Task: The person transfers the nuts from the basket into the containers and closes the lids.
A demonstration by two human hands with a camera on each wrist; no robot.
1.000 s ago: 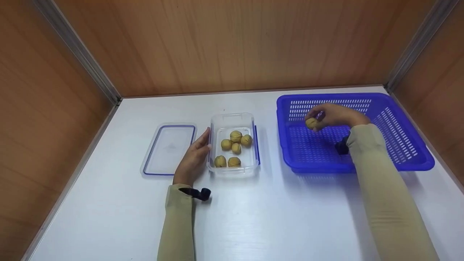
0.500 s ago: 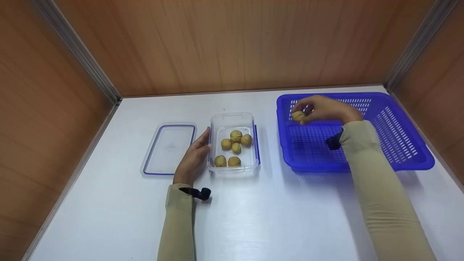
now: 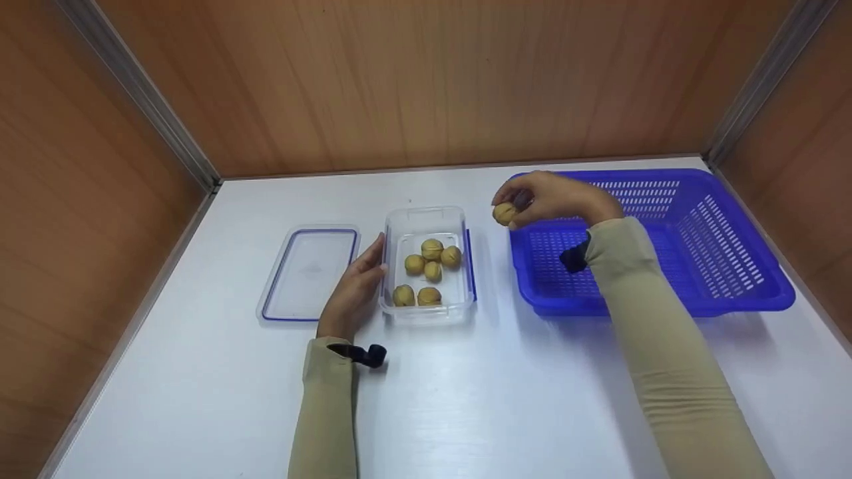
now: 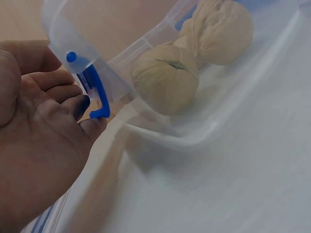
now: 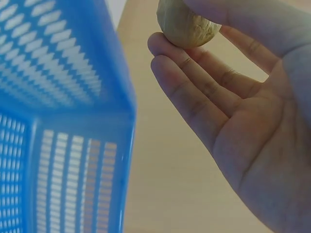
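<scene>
My right hand [image 3: 532, 196] pinches a tan walnut [image 3: 504, 213] in the air over the left rim of the blue basket [image 3: 732, 266], between basket and clear box. In the right wrist view the walnut [image 5: 187, 22] sits at the fingertips [image 5: 160, 46] beside the basket's wall [image 5: 58, 97]. The clear plastic box [image 3: 426, 219] holds several walnuts [image 3: 432, 249]. My left hand [image 3: 356, 289] rests flat against the box's left side, fingers straight. The left wrist view shows that hand [image 4: 43, 145] touching the box's blue clip [image 4: 95, 92], with two walnuts [image 4: 165, 77] inside.
The box's clear lid [image 3: 307, 271] with a blue seal lies flat on the white table [image 3: 479, 399], left of my left hand. Wooden walls close the back and both sides. The blue basket looks bare inside.
My right hand has lifted the walnut out of the basket and carried it left, past the basket's left rim. The left hand and box have stayed still.
</scene>
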